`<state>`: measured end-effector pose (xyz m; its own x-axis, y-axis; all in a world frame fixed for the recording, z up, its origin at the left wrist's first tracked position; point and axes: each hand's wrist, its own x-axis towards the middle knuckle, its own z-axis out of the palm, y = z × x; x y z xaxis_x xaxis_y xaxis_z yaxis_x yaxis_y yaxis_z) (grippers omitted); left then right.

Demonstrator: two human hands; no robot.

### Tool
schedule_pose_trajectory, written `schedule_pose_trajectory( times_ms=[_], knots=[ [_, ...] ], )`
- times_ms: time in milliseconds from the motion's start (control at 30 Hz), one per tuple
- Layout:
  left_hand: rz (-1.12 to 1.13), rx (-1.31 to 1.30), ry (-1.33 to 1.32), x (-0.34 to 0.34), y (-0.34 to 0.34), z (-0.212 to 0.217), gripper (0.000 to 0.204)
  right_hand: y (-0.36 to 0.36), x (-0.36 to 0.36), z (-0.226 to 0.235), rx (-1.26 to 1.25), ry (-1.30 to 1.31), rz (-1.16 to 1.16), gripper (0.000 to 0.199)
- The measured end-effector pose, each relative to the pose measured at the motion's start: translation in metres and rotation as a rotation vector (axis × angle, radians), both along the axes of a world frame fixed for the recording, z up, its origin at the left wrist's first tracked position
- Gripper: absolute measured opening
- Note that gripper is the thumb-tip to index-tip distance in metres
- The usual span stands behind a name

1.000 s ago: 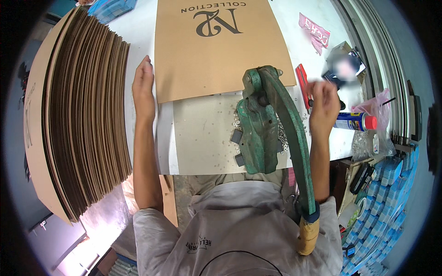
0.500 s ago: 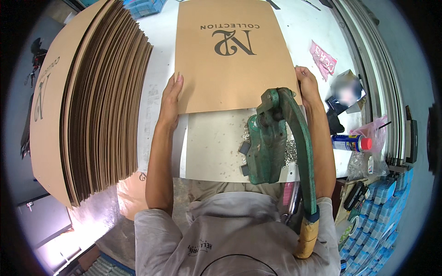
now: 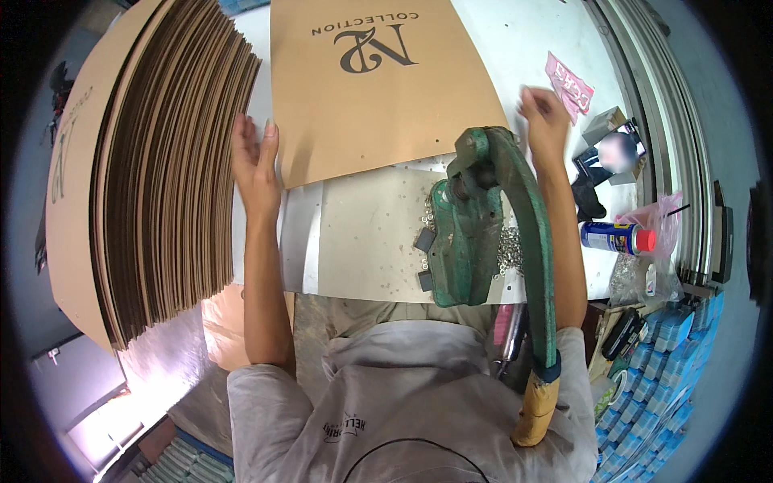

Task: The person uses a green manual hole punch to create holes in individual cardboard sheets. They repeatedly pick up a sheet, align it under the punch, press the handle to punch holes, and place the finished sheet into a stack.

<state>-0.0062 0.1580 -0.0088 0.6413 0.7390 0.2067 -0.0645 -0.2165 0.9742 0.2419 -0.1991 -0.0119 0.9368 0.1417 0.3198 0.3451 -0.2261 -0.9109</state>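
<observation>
A flat brown kraft piece (image 3: 378, 113) with a dark printed emblem lies on the white table, turned slightly askew. I cannot tell whether it is a bag or a sheet; small dark holes show near its near edge. My left hand (image 3: 258, 161) is open beside its left edge, fingers spread. Just off its right edge, my right hand (image 3: 546, 117) is raised and somewhat blurred, with loosely bent fingers and nothing visible in them. Between my arms stands a green hand press (image 3: 467, 233), its long lever (image 3: 535, 266) reaching toward me. Small metal eyelets (image 3: 509, 249) lie around its base.
A tall stack of similar brown pieces (image 3: 177, 169) stands at the left. Toward the right lie a pink wrapper (image 3: 572, 87), a blue spray can (image 3: 608, 237) with a red cap, and clear plastic bags (image 3: 632, 278). Blue packets (image 3: 660, 378) are piled lower right.
Both hands have let go of the brown piece and moved apart from its edges. The piece has shifted left and away from me and is turned slightly.
</observation>
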Motion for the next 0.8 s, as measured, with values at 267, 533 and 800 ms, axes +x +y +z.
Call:
schedule_pose_trajectory(
  times_ms=[267, 533, 800],
  knots=[
    [-0.445, 0.973, 0.138, 0.016, -0.079, 0.049, 0.056, -0.077, -0.134, -0.029, -0.227, 0.426, 0.270, 0.018],
    [-0.717, 1.035, 0.240, 0.055, -0.073, 0.022, 0.056, -0.029, -0.157, -0.023, -0.149, 0.366, 0.341, 0.015],
    [-0.688, 1.181, 0.249, 0.041, -0.093, 0.033, 0.056, -0.028, -0.142, -0.006, -0.024, 0.512, 0.206, 0.014]
  ],
)
